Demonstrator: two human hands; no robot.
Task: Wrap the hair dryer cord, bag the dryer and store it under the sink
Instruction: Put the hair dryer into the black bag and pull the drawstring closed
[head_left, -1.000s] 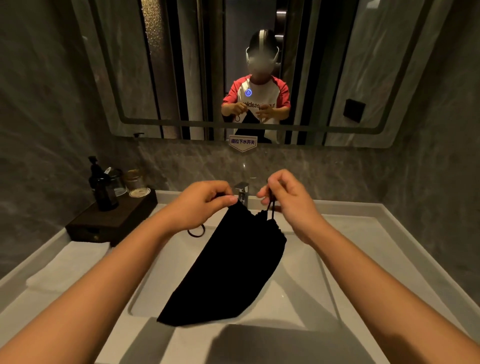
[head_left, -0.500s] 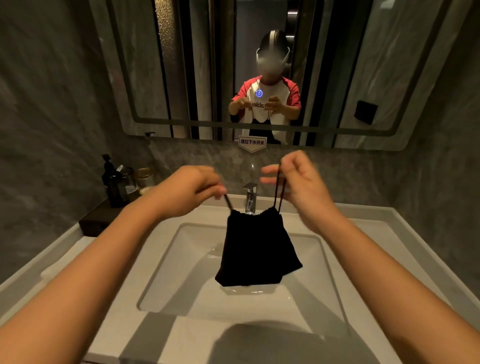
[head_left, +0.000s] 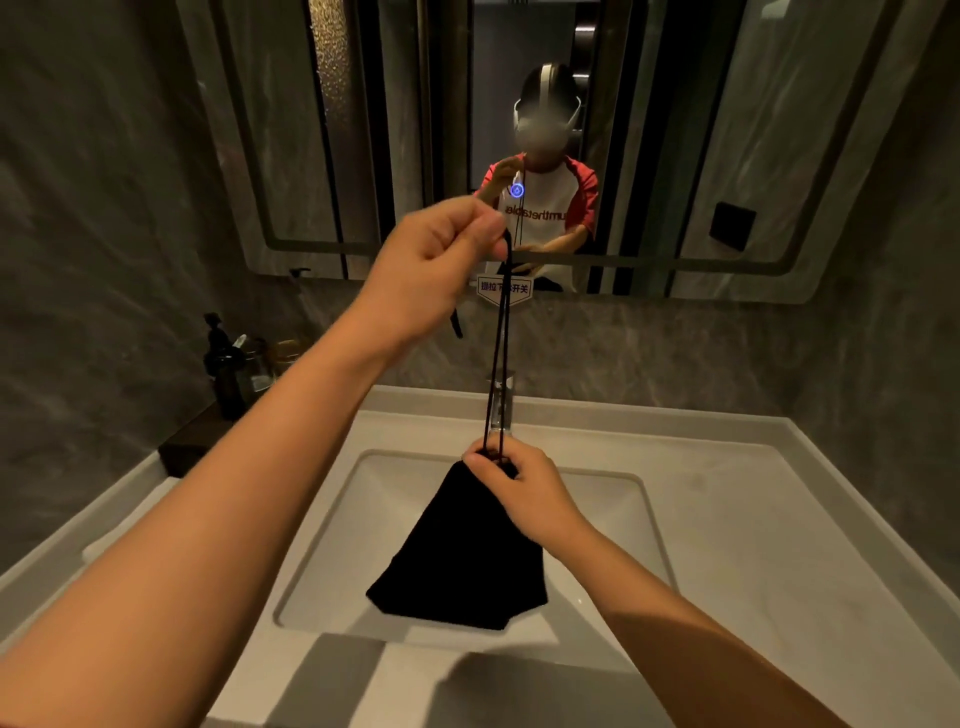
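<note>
A black drawstring bag hangs over the white sink basin, its mouth cinched to a point. My right hand pinches the gathered neck of the bag. My left hand is raised high in front of the mirror and grips the black drawstring, which runs taut down to the bag's neck. The hair dryer is not visible; the bag bulges at the bottom.
A chrome faucet stands behind the basin. A dark tray with a pump bottle and glass jars sits at the left on the counter. A folded white towel lies below it. The mirror reflects a person.
My left hand rose high, pulling the drawstring long and taut. My right hand dropped from the cord to the bag's neck, and the bag's mouth is now cinched tight.
</note>
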